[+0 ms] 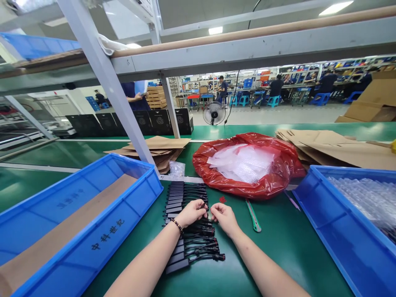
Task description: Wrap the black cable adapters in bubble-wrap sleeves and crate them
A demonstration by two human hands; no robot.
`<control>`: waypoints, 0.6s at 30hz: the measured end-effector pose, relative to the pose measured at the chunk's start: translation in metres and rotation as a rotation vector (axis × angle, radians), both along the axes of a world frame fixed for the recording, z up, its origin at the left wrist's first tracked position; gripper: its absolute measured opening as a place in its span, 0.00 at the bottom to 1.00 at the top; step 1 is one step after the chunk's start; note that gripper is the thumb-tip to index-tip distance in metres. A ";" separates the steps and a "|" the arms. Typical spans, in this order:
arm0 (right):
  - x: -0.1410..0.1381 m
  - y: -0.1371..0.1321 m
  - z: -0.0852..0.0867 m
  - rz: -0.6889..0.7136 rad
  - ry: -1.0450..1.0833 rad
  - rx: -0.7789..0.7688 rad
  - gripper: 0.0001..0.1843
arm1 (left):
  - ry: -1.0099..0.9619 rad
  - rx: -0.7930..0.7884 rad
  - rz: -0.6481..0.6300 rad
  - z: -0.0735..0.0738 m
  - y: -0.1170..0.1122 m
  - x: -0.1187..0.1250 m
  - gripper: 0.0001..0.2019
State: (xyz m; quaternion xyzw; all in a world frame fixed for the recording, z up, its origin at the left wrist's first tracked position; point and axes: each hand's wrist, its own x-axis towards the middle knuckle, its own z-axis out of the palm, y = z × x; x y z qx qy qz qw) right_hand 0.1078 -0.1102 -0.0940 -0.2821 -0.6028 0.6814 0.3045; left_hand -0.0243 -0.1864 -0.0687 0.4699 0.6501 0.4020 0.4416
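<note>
A row of black box-shaped modules with short cables [177,264] lies on the green table in front of me. Above the middle of this row, my left hand [192,213], a beaded bracelet at its wrist, is closed with a dark cable end between thumb and fingers. My right hand [225,217] is pinched just to the right, its fingertips close to the left ones; whatever it holds is too small to make out. Beyond the hands lies a little cluster of small red pieces [222,199]. A green utility knife [253,215] rests to the right.
Blue bins [123,214] [321,222] flank the work area; the right one holds clear plastic packs [361,202]. Behind the modules sit a red bag [247,190] of bubble-wrap pouches and flat cardboard [328,144]. A shelf beam [247,47] crosses overhead. People are seated farther off.
</note>
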 end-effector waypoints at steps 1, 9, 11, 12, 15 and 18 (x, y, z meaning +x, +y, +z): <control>0.000 0.000 -0.002 0.025 -0.003 0.000 0.16 | -0.018 0.000 0.009 -0.001 0.000 -0.001 0.04; -0.001 -0.001 -0.003 0.063 -0.031 0.063 0.12 | -0.046 0.007 0.020 -0.002 0.000 0.001 0.08; -0.001 -0.001 -0.003 0.055 -0.036 0.093 0.10 | -0.024 0.011 0.029 -0.001 0.001 0.001 0.10; -0.001 -0.002 -0.004 0.057 -0.042 0.106 0.10 | -0.012 0.013 0.031 -0.001 0.001 0.001 0.10; -0.002 -0.003 -0.004 0.087 -0.061 0.141 0.09 | 0.003 0.016 0.009 0.002 0.000 0.001 0.09; -0.003 -0.004 -0.003 0.111 -0.070 0.157 0.08 | -0.028 0.006 -0.038 0.005 -0.001 0.000 0.07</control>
